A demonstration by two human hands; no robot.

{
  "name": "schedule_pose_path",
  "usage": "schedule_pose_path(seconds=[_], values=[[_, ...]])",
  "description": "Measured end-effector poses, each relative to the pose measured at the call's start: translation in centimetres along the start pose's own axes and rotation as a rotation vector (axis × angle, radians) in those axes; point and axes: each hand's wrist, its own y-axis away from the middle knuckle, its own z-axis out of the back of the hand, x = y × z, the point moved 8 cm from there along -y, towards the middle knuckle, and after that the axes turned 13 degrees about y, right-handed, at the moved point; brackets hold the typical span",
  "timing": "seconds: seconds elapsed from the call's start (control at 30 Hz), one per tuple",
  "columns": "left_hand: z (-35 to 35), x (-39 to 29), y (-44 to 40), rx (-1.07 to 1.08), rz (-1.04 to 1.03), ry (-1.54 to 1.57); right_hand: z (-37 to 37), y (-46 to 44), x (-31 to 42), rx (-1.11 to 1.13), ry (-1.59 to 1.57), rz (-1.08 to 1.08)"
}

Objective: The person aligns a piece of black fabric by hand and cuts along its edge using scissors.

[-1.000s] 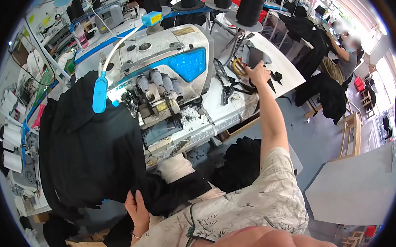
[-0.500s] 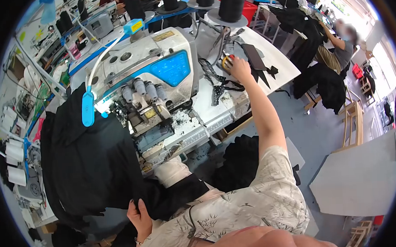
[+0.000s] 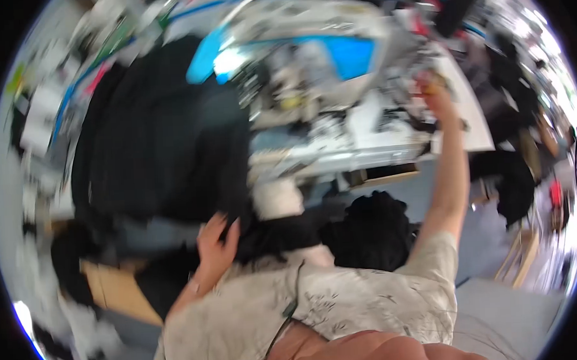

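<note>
on the white table (image 3: pixel 476 127), a sewing machine (image 3: pixel 359 26) with a blue panel (image 3: pixel 350 55) is filling the middle, and motion blur is softening its details. a blue arm (image 3: pixel 204 58) is hanging at its left end, beside a bright light. dark scraps (image 3: pixel 328 123) are littering the tabletop in front of the machine, and more dark pieces are lying between it and the right hand (image 3: pixel 441 102). a dark thread cone (image 3: pixel 455 8) is standing behind. below the front edge, a pale bundle (image 3: pixel 278 198) is sitting between the left hand (image 3: pixel 219 244) and the table, while a black heap (image 3: pixel 381 230) is resting further right. a tan box (image 3: pixel 116 290) is showing at lower left.

black cloth (image 3: pixel 164 134) is hanging in a broad sheet left of the machine, its lower edge reaching the left hand. that hand is holding thumb and fingers apart, the fingertips touching the cloth without clenching. the right arm is stretching over the table, its fingers meeting a yellow-and-red item (image 3: pixel 430 85); blur is hiding whether they are gripping it, so i am not able to tell.
</note>
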Motion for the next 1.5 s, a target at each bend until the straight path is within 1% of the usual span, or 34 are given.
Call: schedule_pose_path(seconds=[0.03,0.07,0.1,0.13,0.17,0.2,0.23,0.3,0.33,0.37,0.4,0.43,0.47,0.5,0.53,0.6,0.67,0.7,0.8,0.9,1.0,1.13,1.27,1.37,1.5], values=[[-0.3,-0.5,-0.4,0.025,-0.002,0.023,-1.2,2.0,2.1,0.018,-0.243,0.106],[-0.3,-1.2,-0.5,0.046,-0.039,0.035,0.3,1.6,1.6,-0.01,-0.177,0.137],[-0.5,-1.0,0.1,0.073,-0.031,0.007,-1.6,4.7,4.8,-0.038,-0.105,0.256],[-0.8,-0.9,0.5,0.102,-0.054,-0.01,-2.4,6.5,6.1,-0.011,-0.287,0.224],[-0.9,-0.9,0.9,0.091,-0.075,-0.031,-3.5,9.3,7.1,-0.127,-0.322,0.113],[-0.9,-1.2,1.1,0.075,-0.118,-0.047,-4.6,11.5,8.6,-0.002,-0.305,0.191],[-1.0,-1.3,1.4,0.083,-0.129,-0.091,-4.6,12.9,8.9,-0.01,-0.271,0.27],[-1.1,-1.6,1.4,0.058,-0.192,-0.096,-6.3,18.3,10.7,-0.315,0.02,0.255],[-1.2,-1.9,1.4,0.049,-0.227,-0.091,-6.9,20.6,10.4,-0.29,0.293,0.185],[-1.5,-2.2,1.3,0.052,-0.26,-0.1,-9.5,23.1,10.3,-0.328,0.183,0.199],[-2.0,-2.3,1.3,0.073,-0.272,-0.104,-12.5,26.0,10.8,-0.408,0.223,0.043],[-2.5,-2.4,1.2,0.096,-0.286,-0.108,-15.0,27.3,10.0,-0.273,0.244,0.107],[-3.2,-2.5,1.2,0.121,-0.301,-0.109,-18.1,29.4,9.3,-0.181,0.275,0.108],[-4.0,-2.5,1.1,0.151,-0.321,-0.117,-21.2,31.3,7.6,-0.067,0.162,0.073],[-5.0,-2.4,1.1,0.184,-0.345,-0.123,-24.0,33.0,5.7,0.008,-0.011,-0.051],[-6.7,-2.5,1.0,0.239,-0.372,-0.144,-28.6,36.0,3.7,0.097,0.08,-0.084],[-7.7,-2.7,1.0,0.284,-0.368,-0.181,-31.1,37.7,5.2,0.178,0.597,0.024],[-7.9,-2.5,1.0,0.294,-0.383,-0.175,-32.0,38.4,5.6,0.174,0.668,0.066],[-7.5,-2.5,1.2,0.286,-0.414,-0.152,-32.5,39.6,6.4,0.141,0.87,0.112],[-7.2,-2.1,1.4,0.293,-0.397,-0.113,-32.7,40.5,7.5,0.135,1.009,0.103],[-6.8,-2.7,1.1,0.27,-0.409,-0.071,-33.4,41.3,8.3,0.111,1.058,0.144],[-7.0,-2.7,1.2,0.26,-0.41,-0.04,-34.1,41.6,7.9,0.116,1.029,0.068],[-7.2,-2.7,1.3,0.264,-0.407,-0.012,-34.3,41.8,8.0,0.072,1.039,0.097],[-7.2,-2.8,1.1,0.252,-0.412,0.003,-34.4,41.9,6.9,0.101,0.988,0.038],[-7.3,-2.9,1.0,0.247,-0.402,0.024,-34.7,42.2,6.0,0.06,0.94,0.027]])
